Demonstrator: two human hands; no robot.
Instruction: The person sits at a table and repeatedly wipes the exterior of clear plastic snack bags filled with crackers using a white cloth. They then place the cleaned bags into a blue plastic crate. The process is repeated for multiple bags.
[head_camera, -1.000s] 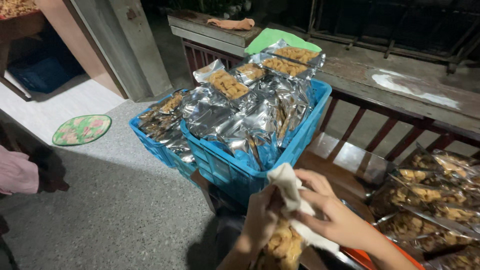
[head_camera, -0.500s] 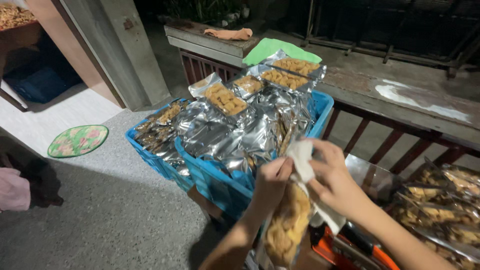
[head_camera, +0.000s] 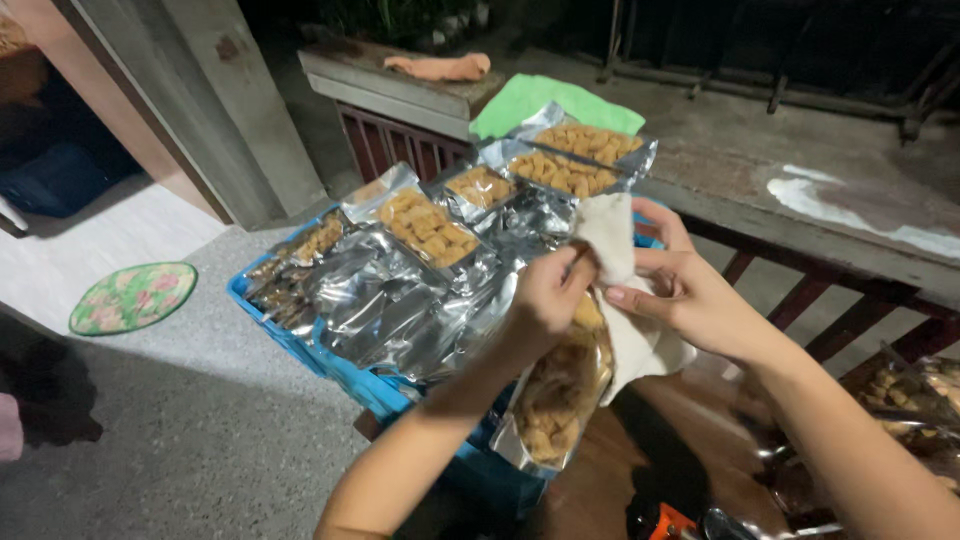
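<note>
Silver foil catches our eye first: we hold a foil snack pouch filled with golden fried pieces, hanging down at about six o'clock from our hands. Our left hand has its fingers pinched together on the top edge of the pouch, where a white cloth also meets it. Our right hand sits at three o'clock of the left one, its fingers closed on the cloth, which rises above both hands and drapes down behind the pouch. At nine to eleven o'clock from our hands, a blue plastic crate carries a heap of similar silver pouches, several showing clear fronts with the same golden snacks. At twelve o'clock a green cloth lies on a concrete ledge, with an orange cloth further back at eleven. A round floral mat rests on the grey floor far off at nine o'clock. At four o'clock, near the frame's edge, more filled pouches lie partly out of view.
</note>
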